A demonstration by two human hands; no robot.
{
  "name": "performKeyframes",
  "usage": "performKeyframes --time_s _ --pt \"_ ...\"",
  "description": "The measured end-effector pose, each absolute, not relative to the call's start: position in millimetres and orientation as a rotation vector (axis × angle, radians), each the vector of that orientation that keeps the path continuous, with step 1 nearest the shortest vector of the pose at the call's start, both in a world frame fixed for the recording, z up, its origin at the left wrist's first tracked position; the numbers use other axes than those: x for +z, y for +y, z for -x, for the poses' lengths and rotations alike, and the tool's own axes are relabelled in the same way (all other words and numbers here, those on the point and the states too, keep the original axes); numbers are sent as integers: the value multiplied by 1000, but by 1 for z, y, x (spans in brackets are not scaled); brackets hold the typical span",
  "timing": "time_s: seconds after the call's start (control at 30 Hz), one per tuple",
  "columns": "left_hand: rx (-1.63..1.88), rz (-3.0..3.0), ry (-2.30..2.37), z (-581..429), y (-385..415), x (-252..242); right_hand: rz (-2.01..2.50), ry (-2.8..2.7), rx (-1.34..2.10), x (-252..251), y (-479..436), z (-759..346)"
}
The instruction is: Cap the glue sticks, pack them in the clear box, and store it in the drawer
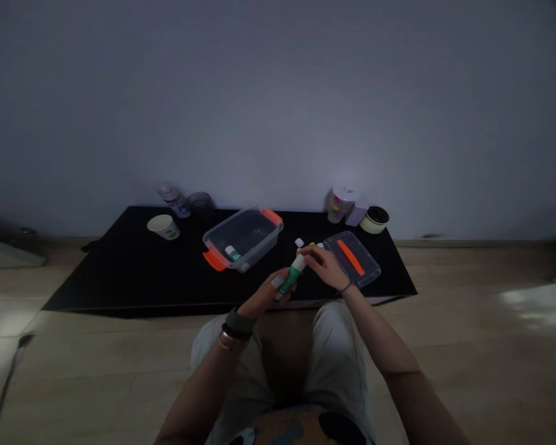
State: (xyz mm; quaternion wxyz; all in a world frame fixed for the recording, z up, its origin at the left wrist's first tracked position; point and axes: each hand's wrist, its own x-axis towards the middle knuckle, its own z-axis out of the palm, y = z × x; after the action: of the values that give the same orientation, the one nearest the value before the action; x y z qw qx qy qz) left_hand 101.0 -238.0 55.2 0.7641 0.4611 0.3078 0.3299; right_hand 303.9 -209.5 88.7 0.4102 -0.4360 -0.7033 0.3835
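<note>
Overhead, a pale wall (278, 93) is rising behind a black mat (120, 278) that is lying on a wood-effect floor (449, 402), and a person's knees in pale trousers (338, 346) are pointing toward the mat's front edge. A transparent plastic box (243, 238) with orange latch handles is sitting on the mat, left of centre, and a transparent lid (352, 259) with an orange strip is lying to its right. Along the back, a paper cup (164, 226), a bottle (173, 199) and a dark glass (199, 204) are standing at the left, while a white cup (340, 205), a lilac carton (356, 213) and a round tub with a black top (374, 219) are gathering at the right.

Above the mat's front edge, the left hand (262, 295) is clenching a green-and-white glue stick (291, 275). The right hand (324, 267) is reaching across the stick's upper end, just beside the lid, its fingers (312, 254) curling downward; whether they are gripping anything, I cannot tell. Another glue stick (232, 253) is lying inside the box.
</note>
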Motion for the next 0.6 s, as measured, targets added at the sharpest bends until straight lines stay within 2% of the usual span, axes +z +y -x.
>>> performKeyframes --time_s 0.33,0.6 --pt "580 -1185 627 -94 -254 96 890 -2296 461 120 -211 -308" --pt "634 -1268 734 -102 -256 102 1143 -2287 344 116 -216 -299"
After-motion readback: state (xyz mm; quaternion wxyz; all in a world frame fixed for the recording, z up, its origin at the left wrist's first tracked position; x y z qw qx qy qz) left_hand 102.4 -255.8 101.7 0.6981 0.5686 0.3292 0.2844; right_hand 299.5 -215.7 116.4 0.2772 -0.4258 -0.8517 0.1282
